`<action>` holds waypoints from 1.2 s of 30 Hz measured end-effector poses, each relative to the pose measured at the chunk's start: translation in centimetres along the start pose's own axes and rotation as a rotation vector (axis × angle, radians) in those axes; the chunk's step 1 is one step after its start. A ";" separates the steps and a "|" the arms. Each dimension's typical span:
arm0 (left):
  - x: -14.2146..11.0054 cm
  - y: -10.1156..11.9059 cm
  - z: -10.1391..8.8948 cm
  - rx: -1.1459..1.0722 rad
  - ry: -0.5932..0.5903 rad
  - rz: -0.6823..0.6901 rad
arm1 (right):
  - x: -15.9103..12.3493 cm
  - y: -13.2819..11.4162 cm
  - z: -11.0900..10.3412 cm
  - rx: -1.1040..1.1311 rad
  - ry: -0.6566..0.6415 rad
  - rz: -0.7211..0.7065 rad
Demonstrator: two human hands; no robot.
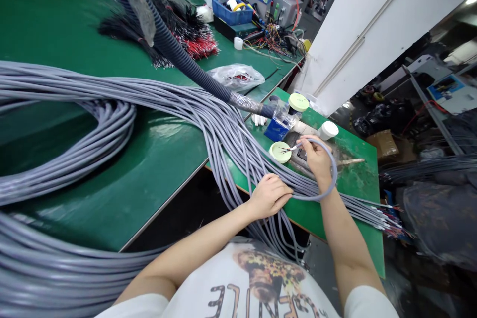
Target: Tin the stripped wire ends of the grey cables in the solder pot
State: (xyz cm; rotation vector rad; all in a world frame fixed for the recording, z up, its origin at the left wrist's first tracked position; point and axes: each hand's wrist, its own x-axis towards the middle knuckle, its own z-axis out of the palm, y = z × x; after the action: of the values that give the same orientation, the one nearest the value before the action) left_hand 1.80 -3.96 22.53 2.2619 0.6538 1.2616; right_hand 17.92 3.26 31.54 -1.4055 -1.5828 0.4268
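My right hand (316,158) pinches a grey cable (333,174) close to its stripped end. The thin wires (285,150) fanned out there lie over a small round pale green dish (280,152); whether they touch what is in it I cannot tell. From that hand the cable curves round over my right wrist and back to my left hand (270,196), whose fingers are closed on it above a thick bundle of grey cables (238,134). Several cable ends with coloured wires (391,221) fan out on the right of the green board (357,184).
A ribbed dark hose (179,54) slants down to a blue box (276,129). Near it stand a green-lidded jar (298,102) and a white pot (328,130). Coiled grey cables (93,144) cover the left table. Black and red wires (201,44) and blue trays (231,12) are behind.
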 end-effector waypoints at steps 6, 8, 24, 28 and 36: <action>-0.1 0.0 -0.2 -0.008 0.017 -0.004 | 1.2 0.4 1.2 -0.044 -0.047 -0.003; -0.1 0.0 -0.2 -0.009 0.017 -0.003 | 1.4 0.3 1.5 -0.072 -0.056 -0.005; 0.0 0.0 -0.3 -0.022 0.022 -0.017 | 2.1 1.1 3.0 -0.199 -0.129 -0.064; -0.1 0.0 -0.3 -0.037 0.029 -0.019 | 2.2 0.3 2.0 -0.198 -0.090 -0.092; -0.3 -0.3 -0.2 -0.071 0.067 -0.017 | 1.9 1.3 -4.6 -0.367 0.107 -0.082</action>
State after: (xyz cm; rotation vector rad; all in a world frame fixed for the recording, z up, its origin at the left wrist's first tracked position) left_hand 1.50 -3.91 22.26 2.1612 0.6402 1.3362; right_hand 22.56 3.91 33.60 -1.5995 -1.6800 0.0083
